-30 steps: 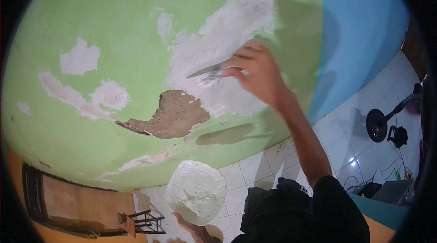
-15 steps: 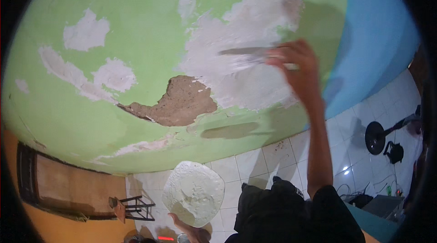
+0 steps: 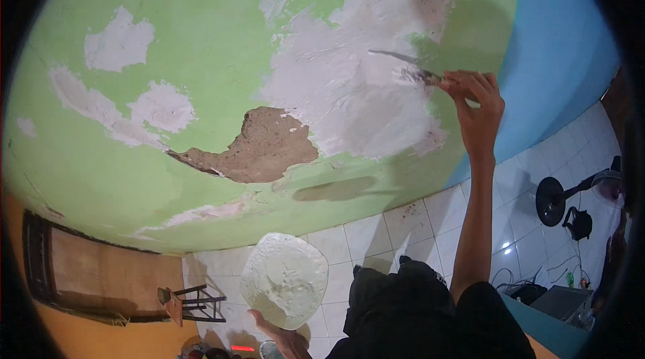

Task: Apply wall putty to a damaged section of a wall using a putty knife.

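Our R hand (image 3: 476,98) is clamped on a scraper (image 3: 427,77) at the white patch (image 3: 336,93) on the grn wall (image 3: 201,29); L hand (image 3: 287,341), well apart, at paste-covered board (image 3: 320,278), can't tell its grip.

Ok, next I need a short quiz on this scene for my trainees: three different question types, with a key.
1. Multiple choice: What does the left hand support?
A) a black-legged wooden stool
B) a white, rounded-square board carrying white paste
C) a small black kettle
2. True or false: On the light green wall, the bare brown patch lies left of the large, irregular white patch.
3. Short answer: Which of the person's hands grips the thin, flat-bladed scraper?

Key:
1. B
2. True
3. The right hand
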`<state>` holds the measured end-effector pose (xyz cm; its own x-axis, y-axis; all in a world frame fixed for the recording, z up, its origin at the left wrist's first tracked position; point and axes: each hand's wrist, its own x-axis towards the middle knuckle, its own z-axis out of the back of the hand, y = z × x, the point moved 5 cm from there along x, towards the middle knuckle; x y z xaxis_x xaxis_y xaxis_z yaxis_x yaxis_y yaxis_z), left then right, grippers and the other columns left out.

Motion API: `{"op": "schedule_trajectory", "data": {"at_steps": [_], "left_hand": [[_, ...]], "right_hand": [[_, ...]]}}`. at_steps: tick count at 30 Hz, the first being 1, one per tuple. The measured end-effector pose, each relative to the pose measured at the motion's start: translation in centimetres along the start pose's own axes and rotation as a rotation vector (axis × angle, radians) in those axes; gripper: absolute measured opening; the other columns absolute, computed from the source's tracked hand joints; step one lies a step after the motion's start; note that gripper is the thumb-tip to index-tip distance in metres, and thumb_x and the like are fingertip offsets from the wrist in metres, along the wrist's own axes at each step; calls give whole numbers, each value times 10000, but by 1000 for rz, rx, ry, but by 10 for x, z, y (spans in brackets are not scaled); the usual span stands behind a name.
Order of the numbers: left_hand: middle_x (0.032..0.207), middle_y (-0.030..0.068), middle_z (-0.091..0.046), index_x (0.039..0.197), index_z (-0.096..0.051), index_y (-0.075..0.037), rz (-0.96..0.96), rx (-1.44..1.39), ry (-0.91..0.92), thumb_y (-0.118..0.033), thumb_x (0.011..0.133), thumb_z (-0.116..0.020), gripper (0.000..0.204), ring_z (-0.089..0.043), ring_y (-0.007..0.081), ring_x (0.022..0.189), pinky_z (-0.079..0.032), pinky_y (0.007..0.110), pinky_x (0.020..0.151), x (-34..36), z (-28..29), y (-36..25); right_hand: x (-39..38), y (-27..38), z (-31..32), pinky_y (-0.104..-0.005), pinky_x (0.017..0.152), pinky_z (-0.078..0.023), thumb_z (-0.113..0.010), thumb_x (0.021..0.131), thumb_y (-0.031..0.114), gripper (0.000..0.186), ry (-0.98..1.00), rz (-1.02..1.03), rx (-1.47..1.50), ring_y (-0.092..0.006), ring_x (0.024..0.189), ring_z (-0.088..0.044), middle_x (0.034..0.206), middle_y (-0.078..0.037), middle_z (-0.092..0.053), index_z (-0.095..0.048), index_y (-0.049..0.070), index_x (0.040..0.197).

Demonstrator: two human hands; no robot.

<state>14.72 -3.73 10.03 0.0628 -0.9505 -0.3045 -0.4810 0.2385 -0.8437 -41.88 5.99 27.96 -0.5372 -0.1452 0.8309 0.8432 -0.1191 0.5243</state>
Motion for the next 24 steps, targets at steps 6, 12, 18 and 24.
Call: {"op": "schedule_trajectory", "data": {"at_steps": [6, 12, 18, 24], "left_hand": [[1402, 201, -522, 1470, -400, 21, 17, 27, 61, -585, 1032, -341, 750, -532, 375, 1264, -440, 515, 1060, 17, 4, 3], [1401, 195, -525, 1468, -400, 19, -5, -5, 77, -572, 1038, -336, 734, -543, 372, 1252, -442, 516, 1060, 16, -18, 0], [1459, 192, -478, 1519, -336, -5, 35, -33, 89, -612, 1039, -287, 776, -499, 364, 1307, -408, 508, 1100, 4, -10, 2], [1469, 181, -471, 1523, -332, -9, 35, 53, 40, -612, 1038, -292, 775, -491, 356, 1315, -405, 485, 1105, 11, -9, 3]], "right_hand": [[0, 65, -44, -375, 792, -460, -822, 764, 142, 122, 12, 150, 250, -240, 824, -614, 822, -27, -714, -759, 115, 864], [32, 69, -62, -379, 800, -455, -811, 782, 164, 130, 2, 199, 253, -241, 840, -607, 818, -17, -707, -766, 119, 895], [-6, -8, 9, -362, 855, -448, -777, 800, 26, 132, -71, -152, 104, -196, 903, -699, 925, -40, -769, -772, 76, 923], [-2, 40, -11, -351, 782, -469, -839, 738, 76, 184, -65, 69, 186, -200, 859, -679, 897, -31, -758, -777, 96, 910]]}}
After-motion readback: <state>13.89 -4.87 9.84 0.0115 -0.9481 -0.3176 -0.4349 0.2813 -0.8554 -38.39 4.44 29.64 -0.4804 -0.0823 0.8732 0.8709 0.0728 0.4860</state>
